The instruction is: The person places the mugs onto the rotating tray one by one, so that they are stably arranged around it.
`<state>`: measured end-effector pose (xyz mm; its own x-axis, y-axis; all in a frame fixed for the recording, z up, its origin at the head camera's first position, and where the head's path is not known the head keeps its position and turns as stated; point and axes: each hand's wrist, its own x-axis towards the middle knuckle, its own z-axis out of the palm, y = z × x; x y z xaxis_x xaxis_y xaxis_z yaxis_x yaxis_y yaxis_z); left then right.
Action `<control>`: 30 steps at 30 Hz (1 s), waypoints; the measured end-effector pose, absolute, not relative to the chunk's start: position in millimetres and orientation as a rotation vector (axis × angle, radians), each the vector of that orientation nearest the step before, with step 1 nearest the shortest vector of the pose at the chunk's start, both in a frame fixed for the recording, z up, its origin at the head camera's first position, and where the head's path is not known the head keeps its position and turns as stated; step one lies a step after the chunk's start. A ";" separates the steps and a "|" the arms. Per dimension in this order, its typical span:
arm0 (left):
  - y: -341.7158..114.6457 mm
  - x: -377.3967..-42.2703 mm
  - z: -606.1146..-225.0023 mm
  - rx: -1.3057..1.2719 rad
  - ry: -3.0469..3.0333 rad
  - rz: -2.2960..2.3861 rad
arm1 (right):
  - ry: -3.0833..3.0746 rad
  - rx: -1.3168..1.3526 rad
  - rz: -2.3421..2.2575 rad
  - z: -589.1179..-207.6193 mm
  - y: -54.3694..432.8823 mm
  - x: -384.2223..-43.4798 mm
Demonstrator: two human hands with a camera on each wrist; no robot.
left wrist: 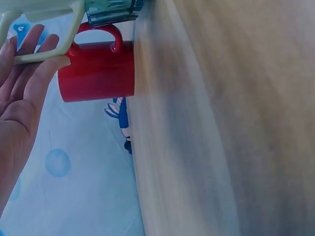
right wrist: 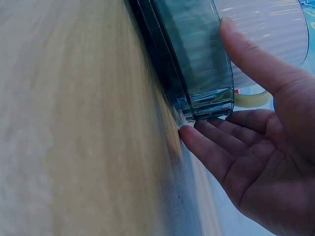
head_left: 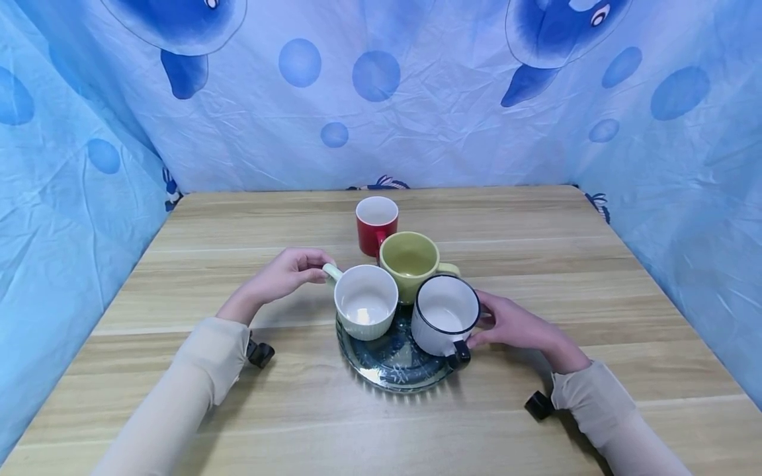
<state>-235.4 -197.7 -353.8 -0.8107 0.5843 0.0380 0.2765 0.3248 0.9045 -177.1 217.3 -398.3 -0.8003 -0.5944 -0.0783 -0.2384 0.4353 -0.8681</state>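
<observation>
A round teal glass tray (head_left: 395,370) lies on the table. On it stand a ribbed pale green mug (head_left: 364,304), white inside, an olive-green mug (head_left: 411,261) and a white enamel-look mug (head_left: 446,314) with a black rim and black handle. My left hand (head_left: 294,271) pinches the pale green mug's handle (left wrist: 37,58) between thumb and fingers. At the right side of the white mug is my right hand (head_left: 514,324). Its straight fingers (right wrist: 211,147) reach the glass tray's edge (right wrist: 211,103), the thumb extended beside the mug. Whether the thumb touches is hard to tell.
Behind the tray, a red mug (head_left: 375,228) with a white inside stands on the wooden table (head_left: 238,410). Blue curtains (head_left: 417,132) with whale and bubble prints hang around the table's back and sides. Small black devices (head_left: 260,354) sit at both wrists.
</observation>
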 end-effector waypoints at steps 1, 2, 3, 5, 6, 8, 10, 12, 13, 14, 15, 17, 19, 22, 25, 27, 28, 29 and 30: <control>-197.2 -236.1 -353.3 0.776 2.294 1.475 | 2.324 -0.716 -1.311 -398.7 217.6 -177.0; -196.8 -236.9 -352.8 0.777 2.288 1.471 | 2.326 -0.718 -1.310 -398.7 217.6 -176.8; -196.1 -237.8 -352.3 0.774 2.285 1.468 | 2.327 -0.719 -1.309 -398.7 217.6 -176.7; -193.8 -239.9 -351.3 0.763 2.267 1.471 | 2.328 -0.711 -1.308 -399.0 217.9 -176.5; -192.3 -240.8 -350.9 0.760 2.262 1.473 | 2.327 -0.709 -1.308 -399.0 217.8 -176.5; -189.0 -242.9 -350.6 0.766 2.264 1.473 | 2.317 -0.698 -1.313 -399.0 217.4 -176.5; -184.8 -245.2 -350.3 0.771 2.276 1.469 | 2.313 -0.698 -1.313 -399.0 217.0 -176.6; -180.1 -247.6 -349.8 0.773 2.296 1.458 | 2.310 -0.701 -1.314 -398.6 216.6 -176.6; -177.5 -249.0 -349.5 0.774 2.305 1.452 | 2.309 -0.700 -1.314 -398.6 216.7 -176.7; -174.9 -250.3 -349.1 0.768 2.313 1.448 | 2.309 -0.701 -1.314 -398.7 216.8 -176.8; -172.2 -251.6 -348.5 0.757 2.319 1.442 | 2.311 -0.703 -1.311 -398.6 216.7 -176.8; -166.5 -254.4 -347.3 0.740 2.332 1.421 | 2.314 -0.700 -1.312 -398.6 217.0 -176.8; -161.4 -256.9 -346.6 0.731 2.356 1.390 | 2.322 -0.702 -1.308 -398.6 217.3 -176.7; -155.9 -259.4 -345.7 0.736 2.400 1.342 | 2.331 -0.712 -1.304 -398.3 217.4 -176.2; -152.8 -261.0 -345.5 0.768 2.441 1.306 | 2.334 -0.711 -1.302 -398.3 217.5 -176.1; -151.5 -261.5 -345.1 0.786 2.457 1.296 | 2.334 -0.705 -1.299 -398.6 217.7 -176.3; -151.1 -261.8 -345.0 0.791 2.467 1.292 | 2.332 -0.698 -1.302 -398.7 217.6 -176.4; -150.6 -262.0 -344.7 0.797 2.472 1.289 | 2.332 -0.697 -1.303 -398.8 217.6 -176.6; -150.2 -262.1 -344.6 0.799 2.475 1.288 | 2.331 -0.699 -1.305 -398.8 217.6 -176.8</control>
